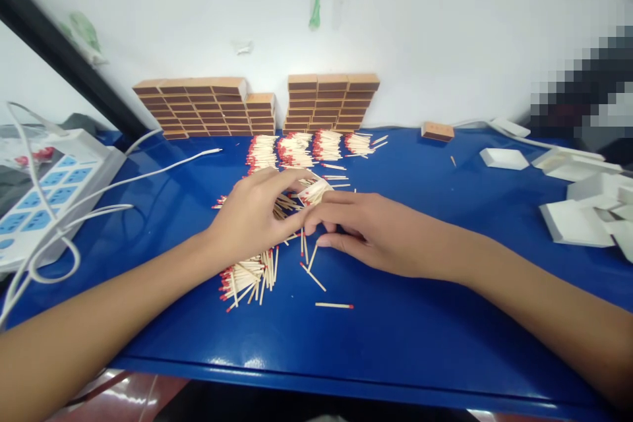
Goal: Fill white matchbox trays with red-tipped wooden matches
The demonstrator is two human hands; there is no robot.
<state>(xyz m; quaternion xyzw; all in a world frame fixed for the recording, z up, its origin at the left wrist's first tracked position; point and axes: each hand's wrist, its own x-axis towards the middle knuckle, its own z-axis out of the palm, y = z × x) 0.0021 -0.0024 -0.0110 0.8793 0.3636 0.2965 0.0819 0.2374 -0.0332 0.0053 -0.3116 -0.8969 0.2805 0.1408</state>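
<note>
My left hand (254,214) curls over a loose heap of red-tipped matches (250,273) on the blue table (405,316) and holds a small white tray of matches (312,191) at its fingertips. My right hand (368,231) lies beside it, fingers bent down and pinching matches on the table just under the tray. Several single matches (333,305) lie scattered in front of both hands. Neat bundles of matches (309,147) lie in a row behind the hands.
Two stacks of brown matchboxes (208,107) (331,101) stand against the white wall. White box trays (576,221) lie at the right. A white power strip (44,194) with cables sits at the left. One brown box (438,131) lies apart.
</note>
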